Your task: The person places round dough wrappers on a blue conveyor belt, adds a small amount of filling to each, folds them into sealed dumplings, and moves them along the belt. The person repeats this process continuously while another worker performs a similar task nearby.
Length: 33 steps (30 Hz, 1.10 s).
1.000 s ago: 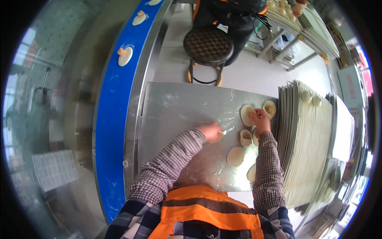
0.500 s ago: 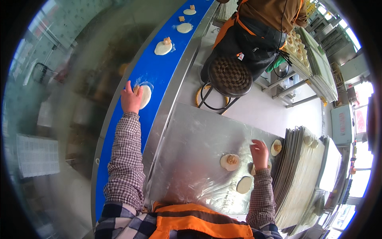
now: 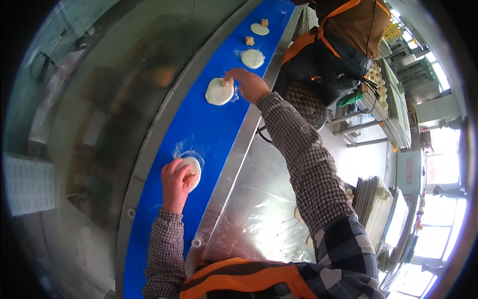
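Observation:
On the blue conveyor belt (image 3: 199, 132), my left hand (image 3: 174, 185) bends over the nearest dough disc (image 3: 194, 167). Its fingers are closed at a lump of orange-beige filling on that disc, partly hidden by them. Farther up the belt, my right hand (image 3: 249, 85) reaches across from the right. Its fingertips pinch a filling chunk (image 3: 228, 82) at the upper edge of a second dough disc (image 3: 218, 93). Beyond lie another dough disc (image 3: 253, 59) with a loose filling cube (image 3: 249, 41) above it, and a far disc (image 3: 259, 30) with a chunk (image 3: 264, 22) touching its edge.
To the right of the belt is a steel table (image 3: 249, 192); my right arm mostly hides the dough pieces there. A tray stack (image 3: 371, 204) stands past it. A co-worker (image 3: 338, 45) is near a round stool (image 3: 304, 103), by a rack of dough pieces (image 3: 378, 87).
My right hand has moved from the steel table to the second disc on the belt. My left hand and the nearest disc are lower in view; the whole view has shifted.

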### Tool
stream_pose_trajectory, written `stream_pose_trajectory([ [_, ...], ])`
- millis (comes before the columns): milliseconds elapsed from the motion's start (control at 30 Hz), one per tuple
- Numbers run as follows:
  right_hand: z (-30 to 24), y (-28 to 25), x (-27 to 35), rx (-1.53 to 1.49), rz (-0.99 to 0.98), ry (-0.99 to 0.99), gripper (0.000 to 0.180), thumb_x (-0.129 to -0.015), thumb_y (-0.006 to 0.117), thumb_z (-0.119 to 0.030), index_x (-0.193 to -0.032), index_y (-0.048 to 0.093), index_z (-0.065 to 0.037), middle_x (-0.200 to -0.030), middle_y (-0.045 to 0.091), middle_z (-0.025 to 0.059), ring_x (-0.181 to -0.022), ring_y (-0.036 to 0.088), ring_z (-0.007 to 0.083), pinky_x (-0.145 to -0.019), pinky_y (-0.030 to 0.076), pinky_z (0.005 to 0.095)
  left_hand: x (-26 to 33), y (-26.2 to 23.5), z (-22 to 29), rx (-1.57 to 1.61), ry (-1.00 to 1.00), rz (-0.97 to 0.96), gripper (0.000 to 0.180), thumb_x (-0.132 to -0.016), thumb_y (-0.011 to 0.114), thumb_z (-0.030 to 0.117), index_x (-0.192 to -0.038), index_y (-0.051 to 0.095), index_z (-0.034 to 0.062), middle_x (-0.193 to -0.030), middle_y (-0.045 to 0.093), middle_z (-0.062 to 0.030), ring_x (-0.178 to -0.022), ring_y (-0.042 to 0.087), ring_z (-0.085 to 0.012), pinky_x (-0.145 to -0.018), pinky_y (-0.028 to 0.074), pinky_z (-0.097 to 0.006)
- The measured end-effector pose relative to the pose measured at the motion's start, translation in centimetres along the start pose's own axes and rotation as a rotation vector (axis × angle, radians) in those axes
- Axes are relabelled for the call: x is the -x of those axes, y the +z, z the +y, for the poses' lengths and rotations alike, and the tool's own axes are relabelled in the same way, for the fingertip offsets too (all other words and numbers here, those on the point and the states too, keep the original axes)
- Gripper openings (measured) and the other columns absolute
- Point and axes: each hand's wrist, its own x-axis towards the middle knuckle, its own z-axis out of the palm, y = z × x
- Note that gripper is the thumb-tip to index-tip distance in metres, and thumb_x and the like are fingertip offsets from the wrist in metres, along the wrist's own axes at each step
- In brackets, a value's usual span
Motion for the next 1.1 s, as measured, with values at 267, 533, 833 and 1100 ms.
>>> stream_pose_trajectory([
  [267,-5.9,3.1,-0.8,-0.098,-0.558,0.077,0.037,-0.076,0.068,-0.029,-0.105,0.063,-0.007,-0.104,0.065,0.0131,-0.094,0.062,0.0279,-0.08,0.051,0.0384,7.2,-4.6,-1.7,0.064,-0.371,-0.183,0.057,-0.064,0.082,0.014,-0.112,0.051,0.0029,-0.093,0.05,-0.0121,-0.085,0.05,-0.0275,-0.072,0.044,-0.039],
  [533,-12.5,6.1,1.1,-0.111,-0.427,0.303,0.063,-0.069,0.067,-0.06,-0.098,0.066,-0.005,-0.095,0.067,0.0146,-0.085,0.065,0.0301,-0.071,0.051,0.039,15.3,-9.0,-2.7,0.159,-0.489,-0.315,0.05,-0.055,0.083,0.013,-0.092,0.052,0.0009,-0.08,0.054,-0.015,-0.073,0.053,-0.0333,-0.064,0.046,-0.041],
  [833,-24.9,11.3,7.6,-0.308,-0.509,0.014,0.018,-0.062,0.069,-0.019,-0.077,0.067,-0.008,-0.076,0.065,0.0117,-0.072,0.063,0.0283,-0.058,0.049,0.0424,25.8,-11.3,0.5,0.011,-0.962,-0.238,0.086,-0.06,0.081,0.029,-0.128,0.039,-0.0043,-0.118,0.051,-0.0221,-0.108,0.053,-0.0309,-0.088,0.046,-0.041],
  [1100,-16.4,3.3,25.6,-1.132,0.106,0.601,0.053,-0.069,0.074,-0.033,-0.115,0.058,-0.014,-0.1,0.063,0.0116,-0.091,0.063,0.0235,-0.081,0.052,0.0355,16.5,-5.4,7.2,1.1,-0.849,-0.341,0.037,-0.093,0.052,0.017,-0.124,0.044,-0.0019,-0.117,0.052,-0.0141,-0.104,0.055,-0.0231,-0.087,0.049,-0.033],
])
